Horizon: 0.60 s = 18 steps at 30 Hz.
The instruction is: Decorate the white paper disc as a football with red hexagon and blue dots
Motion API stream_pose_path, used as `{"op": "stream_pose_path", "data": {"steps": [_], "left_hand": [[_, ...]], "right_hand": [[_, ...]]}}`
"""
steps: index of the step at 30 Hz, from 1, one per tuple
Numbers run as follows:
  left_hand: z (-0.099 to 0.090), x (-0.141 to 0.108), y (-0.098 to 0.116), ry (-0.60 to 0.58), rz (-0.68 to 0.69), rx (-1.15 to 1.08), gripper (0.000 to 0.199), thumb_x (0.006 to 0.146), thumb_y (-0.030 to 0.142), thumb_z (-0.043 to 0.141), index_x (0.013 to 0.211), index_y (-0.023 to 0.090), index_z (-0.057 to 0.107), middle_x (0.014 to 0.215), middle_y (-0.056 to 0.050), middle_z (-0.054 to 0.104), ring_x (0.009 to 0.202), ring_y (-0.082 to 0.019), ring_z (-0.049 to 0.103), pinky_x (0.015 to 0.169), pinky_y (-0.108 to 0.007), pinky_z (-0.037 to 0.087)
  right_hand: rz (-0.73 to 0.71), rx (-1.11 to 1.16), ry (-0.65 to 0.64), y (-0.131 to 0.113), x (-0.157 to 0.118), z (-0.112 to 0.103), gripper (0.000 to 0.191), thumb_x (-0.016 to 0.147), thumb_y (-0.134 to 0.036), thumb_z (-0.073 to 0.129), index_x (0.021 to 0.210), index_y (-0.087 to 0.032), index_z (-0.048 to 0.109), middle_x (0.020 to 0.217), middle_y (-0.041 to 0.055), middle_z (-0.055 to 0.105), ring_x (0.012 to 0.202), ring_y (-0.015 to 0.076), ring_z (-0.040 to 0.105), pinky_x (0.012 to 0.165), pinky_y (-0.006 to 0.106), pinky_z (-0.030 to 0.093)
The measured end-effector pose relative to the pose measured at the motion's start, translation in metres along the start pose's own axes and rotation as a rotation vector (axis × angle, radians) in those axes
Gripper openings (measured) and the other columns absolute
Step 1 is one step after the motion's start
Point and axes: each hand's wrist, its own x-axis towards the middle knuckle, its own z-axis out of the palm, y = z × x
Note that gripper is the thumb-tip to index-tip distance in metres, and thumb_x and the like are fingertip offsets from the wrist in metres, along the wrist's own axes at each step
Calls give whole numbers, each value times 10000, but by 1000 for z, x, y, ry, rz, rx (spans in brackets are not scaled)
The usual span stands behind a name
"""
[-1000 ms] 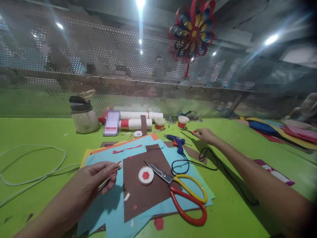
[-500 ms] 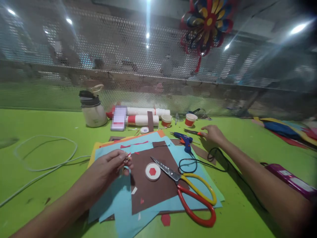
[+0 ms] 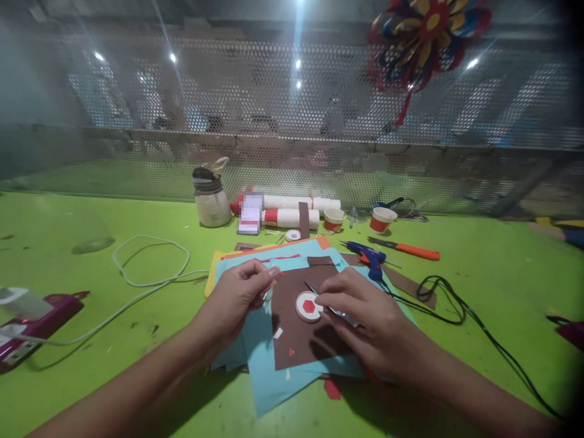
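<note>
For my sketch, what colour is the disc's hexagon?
The hexagon is red, best seen in the head view.

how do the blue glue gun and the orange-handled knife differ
The glue gun is mostly blue; the knife has an orange handle and a dark blade. The glue gun is bent, with a grip angled off its body, while the knife is long and nearly straight. The glue gun is corded; the knife shows none. Both lie with their tips toward the picture's left.

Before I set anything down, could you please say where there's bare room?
Green table shows bare right of the orange-handled knife and, save one scrap, between the bottle and white cable. Left hand, right hand and white disc crowd the paper stack.
</note>
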Motion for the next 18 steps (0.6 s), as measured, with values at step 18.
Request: {"op": "stream_pose_path", "data": {"steps": [18], "left_hand": [[-46, 29, 8, 152, 171, 12, 353, 550, 318, 859, 819, 165, 690, 739, -7, 669, 650, -121, 579, 612, -240, 448]], "right_hand": [[572, -127, 182, 124, -24, -52, 252, 814, -373, 592, 874, -183, 746, 894, 89, 750, 770, 216, 681, 698, 333, 545]]}}
